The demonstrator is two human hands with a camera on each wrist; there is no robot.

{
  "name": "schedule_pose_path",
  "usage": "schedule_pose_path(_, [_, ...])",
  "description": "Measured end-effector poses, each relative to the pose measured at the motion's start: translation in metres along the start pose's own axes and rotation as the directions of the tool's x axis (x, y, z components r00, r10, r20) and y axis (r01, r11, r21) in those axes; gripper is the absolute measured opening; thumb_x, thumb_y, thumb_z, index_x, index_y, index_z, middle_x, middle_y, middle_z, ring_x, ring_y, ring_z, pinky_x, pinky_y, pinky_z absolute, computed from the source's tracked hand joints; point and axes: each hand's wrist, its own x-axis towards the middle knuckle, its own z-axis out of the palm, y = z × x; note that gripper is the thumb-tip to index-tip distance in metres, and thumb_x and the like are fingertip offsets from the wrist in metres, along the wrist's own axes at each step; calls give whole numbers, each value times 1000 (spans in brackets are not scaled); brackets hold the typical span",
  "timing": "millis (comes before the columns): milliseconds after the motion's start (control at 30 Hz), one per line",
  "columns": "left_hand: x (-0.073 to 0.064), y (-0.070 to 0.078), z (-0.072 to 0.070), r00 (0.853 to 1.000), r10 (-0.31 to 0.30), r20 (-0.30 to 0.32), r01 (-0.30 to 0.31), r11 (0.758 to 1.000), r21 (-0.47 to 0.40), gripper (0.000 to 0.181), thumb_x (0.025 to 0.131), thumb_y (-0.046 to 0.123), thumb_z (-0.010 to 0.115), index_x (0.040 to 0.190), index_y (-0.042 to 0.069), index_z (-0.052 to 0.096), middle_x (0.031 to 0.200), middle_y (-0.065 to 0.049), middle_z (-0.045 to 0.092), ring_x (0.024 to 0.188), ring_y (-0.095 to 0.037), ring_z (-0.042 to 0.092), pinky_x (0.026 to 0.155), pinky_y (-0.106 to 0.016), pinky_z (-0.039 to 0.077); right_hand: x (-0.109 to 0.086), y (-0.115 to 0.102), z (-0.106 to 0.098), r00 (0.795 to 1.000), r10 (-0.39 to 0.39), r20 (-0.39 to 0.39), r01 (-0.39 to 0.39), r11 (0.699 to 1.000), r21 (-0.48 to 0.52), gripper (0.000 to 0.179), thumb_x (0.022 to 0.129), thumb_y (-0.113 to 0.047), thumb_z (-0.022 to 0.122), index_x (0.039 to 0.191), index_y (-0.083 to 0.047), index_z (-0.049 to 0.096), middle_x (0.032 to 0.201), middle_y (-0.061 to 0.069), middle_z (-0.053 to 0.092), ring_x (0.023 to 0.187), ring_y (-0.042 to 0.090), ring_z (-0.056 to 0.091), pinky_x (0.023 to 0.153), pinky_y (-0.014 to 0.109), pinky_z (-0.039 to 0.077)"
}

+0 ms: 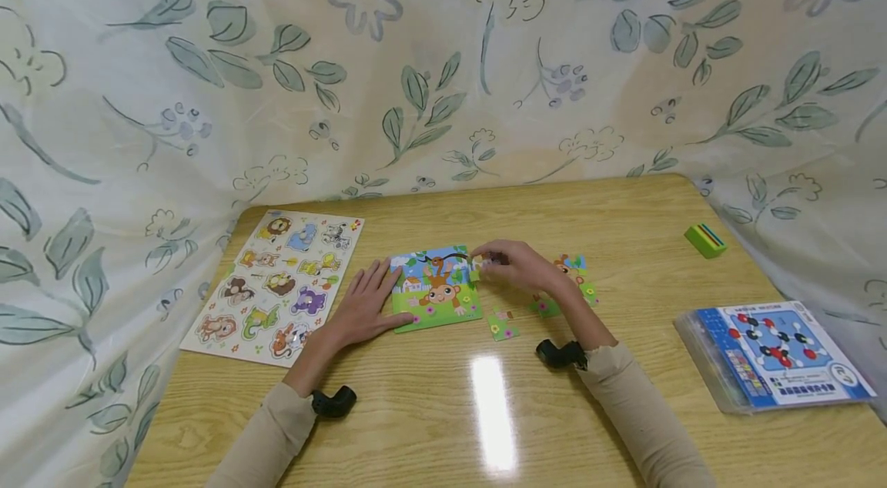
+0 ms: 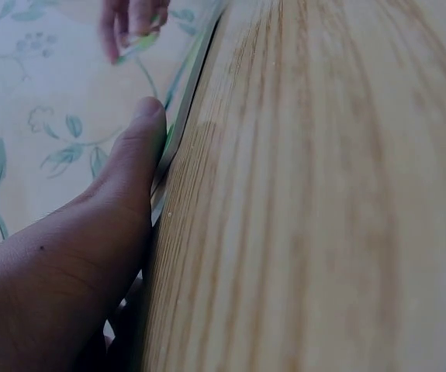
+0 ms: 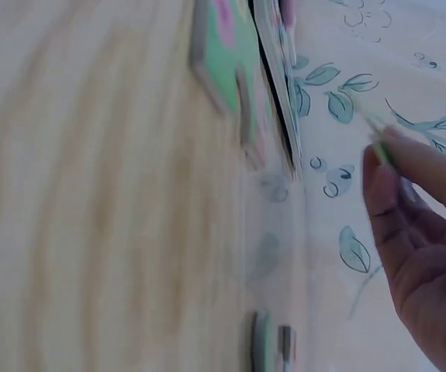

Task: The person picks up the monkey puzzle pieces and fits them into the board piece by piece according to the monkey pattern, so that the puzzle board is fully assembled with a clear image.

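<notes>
A monkey jigsaw puzzle lies flat near the middle of the wooden table. My left hand rests along its left edge, fingers straight and thumb against the lower left corner. Just off the puzzle's upper right, my right hand pinches a small puzzle piece between thumb and fingers, raised above the table. Below that hand lies a loose green puzzle piece with flowers. More loose pieces lie to the right, partly hidden by the right forearm.
An animal peg board lies at the left. At the far right are a small green block with coloured strips and a packaged molecule-model set. A floral curtain hangs behind the table.
</notes>
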Motion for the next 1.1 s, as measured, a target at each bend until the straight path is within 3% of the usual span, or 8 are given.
schedule_pose_path(133, [0,0,0,1000,0,-1,0,1000,-3,94,86,64,58,157,17,17,165,-12,8,153,-33,6,122,-57,9,2,-2,2,998,18,-61,-7,984,179,40,100,-21,55,138,-8,55,115,14,62,74,33,58,65,38,52])
schedule_pose_path(300, [1,-1,1,1000,1,-1,-1,1000,-3,95,86,65,57,157,18,16,165,-11,7,153,-33,6,122,-57,9,2,-7,5,994,45,-102,-4,927,375,43,103,-20,49,144,-7,47,140,18,49,90,43,60,77,46,56])
schedule_pose_path(500, [1,0,2,1000,5,-5,-5,1000,-2,95,86,66,57,157,18,16,165,-11,8,153,-33,7,121,-57,9,4,-9,10,990,79,-113,-17,882,470,42,103,-19,48,144,-10,46,140,20,40,108,41,63,84,35,58])
schedule_pose_path(667, [0,1,0,1000,7,-4,-7,1000,-6,95,86,65,58,157,18,17,165,-12,8,153,-34,7,121,-57,9,5,-10,14,989,108,-98,-42,857,513,46,102,-16,49,147,-9,42,141,19,40,111,45,58,93,44,54])
schedule_pose_path(833, [-1,2,-1,1000,7,-2,-7,1000,-8,94,86,63,59,157,17,17,165,-12,9,153,-34,7,121,-57,9,6,-14,17,986,130,-101,-65,869,491,53,99,-19,58,148,-9,41,146,15,43,112,43,60,95,45,53])
schedule_pose_path(1100, [-1,2,-2,1000,1,4,-1,1000,-10,94,87,63,59,157,17,18,165,-12,9,152,-34,7,121,-58,10,8,-19,23,984,122,-129,-65,924,376,57,93,-22,66,145,-10,45,146,13,45,105,24,61,83,29,53])
